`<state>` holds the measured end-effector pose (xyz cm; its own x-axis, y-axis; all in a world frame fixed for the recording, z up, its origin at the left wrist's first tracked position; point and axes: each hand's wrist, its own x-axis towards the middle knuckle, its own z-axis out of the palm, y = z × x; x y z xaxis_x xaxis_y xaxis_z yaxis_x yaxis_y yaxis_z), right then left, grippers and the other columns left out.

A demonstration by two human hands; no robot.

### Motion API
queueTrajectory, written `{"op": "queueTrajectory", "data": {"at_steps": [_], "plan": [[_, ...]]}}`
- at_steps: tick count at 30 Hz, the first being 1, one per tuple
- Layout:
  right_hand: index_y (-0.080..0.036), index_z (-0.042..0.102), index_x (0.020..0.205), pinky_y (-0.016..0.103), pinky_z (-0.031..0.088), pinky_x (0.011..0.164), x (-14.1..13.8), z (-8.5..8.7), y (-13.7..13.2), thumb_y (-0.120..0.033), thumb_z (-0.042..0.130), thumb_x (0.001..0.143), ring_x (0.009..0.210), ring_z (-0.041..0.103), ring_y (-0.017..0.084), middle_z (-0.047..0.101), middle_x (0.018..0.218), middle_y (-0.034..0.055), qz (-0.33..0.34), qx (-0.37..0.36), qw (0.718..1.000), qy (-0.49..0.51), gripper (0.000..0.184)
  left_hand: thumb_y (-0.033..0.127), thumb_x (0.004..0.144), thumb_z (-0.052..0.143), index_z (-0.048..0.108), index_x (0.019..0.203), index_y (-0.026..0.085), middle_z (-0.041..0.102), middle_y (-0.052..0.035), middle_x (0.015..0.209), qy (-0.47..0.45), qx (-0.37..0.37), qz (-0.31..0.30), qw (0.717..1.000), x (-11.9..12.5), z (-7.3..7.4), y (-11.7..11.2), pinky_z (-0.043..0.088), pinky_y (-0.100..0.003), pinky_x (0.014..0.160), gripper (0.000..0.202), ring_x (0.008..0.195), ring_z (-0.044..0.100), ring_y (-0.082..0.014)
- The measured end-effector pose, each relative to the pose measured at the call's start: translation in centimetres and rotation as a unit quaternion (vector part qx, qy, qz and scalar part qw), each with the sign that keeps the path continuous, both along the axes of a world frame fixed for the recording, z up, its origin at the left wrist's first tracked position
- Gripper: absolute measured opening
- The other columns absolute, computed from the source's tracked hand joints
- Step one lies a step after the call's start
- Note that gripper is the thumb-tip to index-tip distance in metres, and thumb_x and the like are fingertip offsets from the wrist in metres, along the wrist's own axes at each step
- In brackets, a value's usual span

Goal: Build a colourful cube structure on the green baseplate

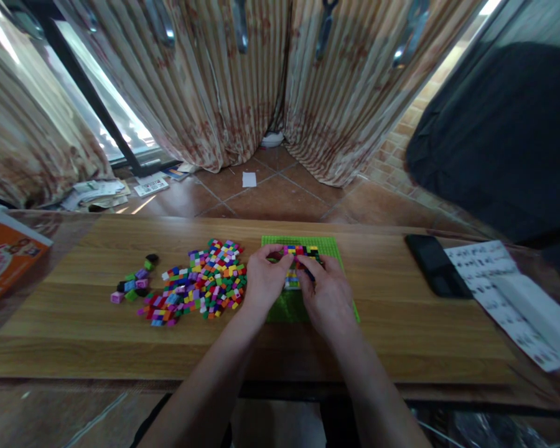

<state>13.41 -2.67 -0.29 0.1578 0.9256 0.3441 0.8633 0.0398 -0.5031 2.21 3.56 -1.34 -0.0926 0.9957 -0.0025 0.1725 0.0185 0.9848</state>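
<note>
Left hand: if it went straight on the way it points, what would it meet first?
Probably the bricks on the green plate, right in front of the left hand; depth is unclear, so it may be touching them.

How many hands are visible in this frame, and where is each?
2: the left hand over the left side of the green baseplate, the right hand over its right side.

You face striped curtains (247,93) at top centre, a bright window (131,127) upper left. Brown floor tiles (280,194) lie mid-frame.
</note>
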Motion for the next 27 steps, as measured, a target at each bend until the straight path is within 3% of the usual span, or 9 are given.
{"op": "queueTrajectory", "data": {"at_steps": [4, 8, 11, 16, 21, 25, 27], "plan": [[-0.02, 0.07, 0.116, 0.047, 0.049, 0.093, 0.0, -0.1, -0.1, -0.032, 0.048, 0.093, 0.11, 0.057, 0.029, 0.058, 0.119, 0.0173, -0.004, 0.009, 1.0, 0.029, 0.034, 0.026, 0.071, 0.071, 0.072, 0.09, 0.013, 0.071, -0.0047, 0.079, -0.023, -0.011, -0.004, 1.0, 0.0, 0.0, -0.2, 0.049, -0.024, 0.067, 0.024, 0.071, 0.063, -0.0146], [-0.019, 0.066, 0.121, 0.044, 0.053, 0.087, 0.5, -0.1, -0.2, -0.036, 0.048, 0.093, 0.097, 0.063, 0.025, 0.063, 0.115, 0.0151, -0.013, 0.016, 0.995, 0.094, 0.037, 0.035, 0.074, 0.069, 0.071, 0.091, 0.013, 0.071, -0.0047, 0.08, -0.069, -0.018, 0.0, 0.997, -0.9, 0.7, -0.3, 0.048, -0.023, 0.061, 0.028, 0.065, 0.061, -0.0125], [-0.018, 0.057, 0.131, 0.045, 0.054, 0.085, 1.0, 0.0, -0.2, -0.042, 0.048, 0.092, 0.093, 0.065, 0.026, 0.066, 0.116, 0.015, -0.033, 0.001, 0.99, 0.137, 0.046, 0.035, 0.074, 0.067, 0.071, 0.091, 0.013, 0.07, -0.0031, 0.079, -0.091, -0.017, 0.015, 0.996, -2.9, 1.8, 0.0, 0.046, -0.021, 0.054, 0.028, 0.057, 0.056, -0.0097], [-0.015, 0.058, 0.127, 0.05, 0.052, 0.087, 1.3, -0.2, -0.1, -0.048, 0.047, 0.091, 0.099, 0.065, 0.029, 0.066, 0.117, 0.0171, -0.045, -0.038, 0.988, 0.143, 0.05, 0.028, 0.068, 0.07, 0.07, 0.092, 0.012, 0.065, 0.0014, 0.068, -0.115, -0.021, 0.108, 0.987, -8.1, 3.2, 0.9, 0.042, -0.019, 0.052, 0.028, 0.052, 0.051, -0.0069], [-0.014, 0.055, 0.13, 0.052, 0.045, 0.1, 1.3, -0.5, 0.2, -0.05, 0.048, 0.09, 0.12, 0.054, 0.032, 0.057, 0.129, 0.0197, -0.01, -0.023, 0.995, 0.095, 0.054, 0.023, 0.072, 0.063, 0.071, 0.094, 0.012, 0.067, -0.0015, 0.067, 0.037, -0.031, 0.136, 0.989, -14.1, 2.8, 1.7, 0.045, -0.023, 0.054, 0.026, 0.056, 0.057, -0.012], [-0.016, 0.054, 0.132, 0.054, 0.036, 0.108, 1.6, -1.1, 0.7, -0.051, 0.045, 0.092, 0.131, 0.043, 0.034, 0.047, 0.141, 0.0187, 0.055, -0.005, 0.998, 0.039, 0.054, 0.018, 0.076, 0.055, 0.074, 0.093, 0.015, 0.073, -0.0054, 0.078, 0.254, -0.052, 0.11, 0.959, -17.8, 2.5, 1.4, 0.049, -0.026, 0.065, 0.026, 0.069, 0.064, -0.0165], [-0.018, 0.056, 0.131, 0.054, 0.037, 0.107, 1.7, -1.3, 0.9, -0.052, 0.043, 0.093, 0.131, 0.043, 0.034, 0.047, 0.14, 0.0178, 0.076, -0.006, 0.997, 0.018, 0.053, 0.012, 0.074, 0.053, 0.075, 0.092, 0.015, 0.074, -0.0061, 0.083, 0.31, -0.071, 0.083, 0.944, -18.8, 2.5, 1.0, 0.049, -0.027, 0.069, 0.028, 0.074, 0.065, -0.0177]]}}
